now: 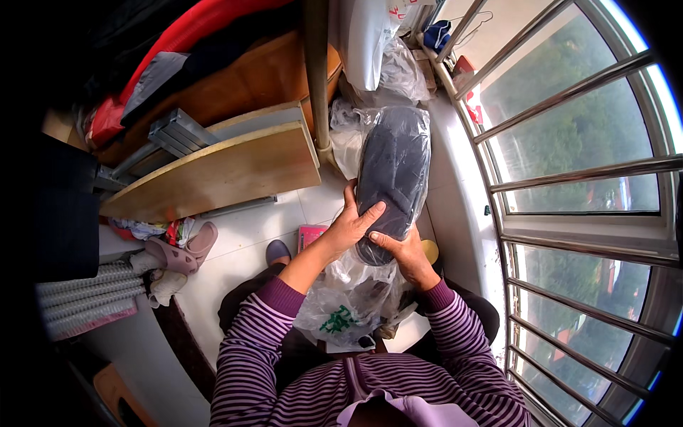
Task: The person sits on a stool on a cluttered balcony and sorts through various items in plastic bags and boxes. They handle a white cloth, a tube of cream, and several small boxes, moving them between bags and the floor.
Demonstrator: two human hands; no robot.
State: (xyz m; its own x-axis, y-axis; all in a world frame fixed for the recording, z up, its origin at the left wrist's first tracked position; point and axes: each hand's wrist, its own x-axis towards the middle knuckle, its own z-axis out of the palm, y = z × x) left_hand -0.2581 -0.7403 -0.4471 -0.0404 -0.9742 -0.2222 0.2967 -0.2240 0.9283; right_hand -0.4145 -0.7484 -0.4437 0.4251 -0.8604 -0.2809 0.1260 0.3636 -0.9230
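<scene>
Both hands hold a dark grey slipper or shoe sole [394, 165] wrapped in clear plastic, its long side running away from me. My left hand [349, 227] grips its left edge, thumb lying across the top. On the lower right my right hand [408, 253] holds it, thumb over the near end and fingers mostly hidden beneath. The wrap extends past the far end in loose folds. Below the hands, between my knees, sits a crumpled clear plastic bag [341, 309] with green writing. Whatever is inside that bag cannot be made out clearly.
Metal window bars [565, 176] run along the right. A wooden board [224, 171] leans at the left beside a metal post [317, 80]. Stuffed plastic bags [400, 74] fill the far corner. Pink clogs [181, 253] and a pink box [310, 235] are on the left side.
</scene>
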